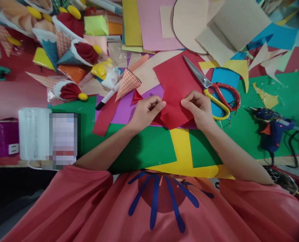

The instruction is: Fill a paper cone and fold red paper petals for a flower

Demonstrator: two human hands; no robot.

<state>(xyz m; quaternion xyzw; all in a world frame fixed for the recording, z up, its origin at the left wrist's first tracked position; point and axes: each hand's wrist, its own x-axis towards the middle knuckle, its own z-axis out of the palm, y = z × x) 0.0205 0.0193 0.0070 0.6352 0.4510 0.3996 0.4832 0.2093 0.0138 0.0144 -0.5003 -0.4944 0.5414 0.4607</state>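
Note:
A red paper sheet lies in the middle of the craft table on purple paper and green paper. My left hand pinches the sheet's lower left edge with curled fingers. My right hand grips its lower right edge, thumb pressed onto the paper. Between the two hands the bottom of the sheet is bent into a fold. Scissors with red and yellow handles lie just right of my right hand.
A blue glue gun with its cord rests at the right. Paper cones, a black marker and finished cone crafts crowd the upper left. Coloured sheets cover the back. A white container stands at the left edge.

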